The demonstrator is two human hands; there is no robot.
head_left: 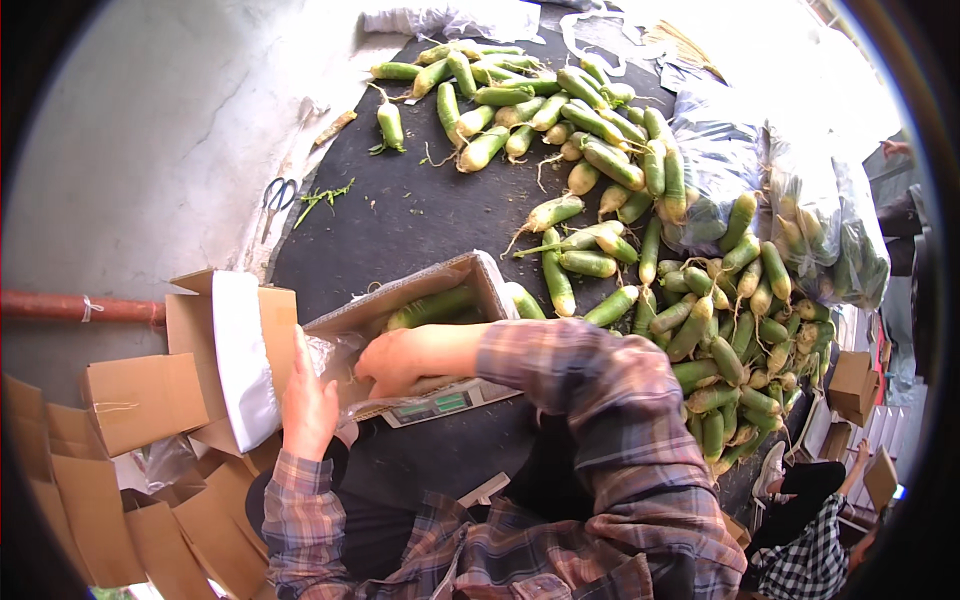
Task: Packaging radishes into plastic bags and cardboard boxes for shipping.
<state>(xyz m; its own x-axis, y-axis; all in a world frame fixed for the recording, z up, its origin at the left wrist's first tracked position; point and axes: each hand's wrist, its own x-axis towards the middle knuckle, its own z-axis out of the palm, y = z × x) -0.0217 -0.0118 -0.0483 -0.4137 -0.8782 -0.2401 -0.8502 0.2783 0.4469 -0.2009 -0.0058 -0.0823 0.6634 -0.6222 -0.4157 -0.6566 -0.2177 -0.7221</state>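
Head view, risk: clear liner (pixel 321 353) may snag R hand; R forearm could knock carton (pixel 494 288) askew.
Green radish (pixel 435 307): in carton, far side; axis approx. parallel to its long wall; root-end direction unclear.
L hand (pixel 309 402): carton's L end, fingers straight, nothing visibly held.
R hand (pixel 393 362): inside carton, part-curled; grip can't tell.

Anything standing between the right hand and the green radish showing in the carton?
Nothing visible does: the right hand is inside the carton, with no wall between it and the green radish. Clear plastic film lies to the hand's left, not between them. The right forearm hides part of the interior.
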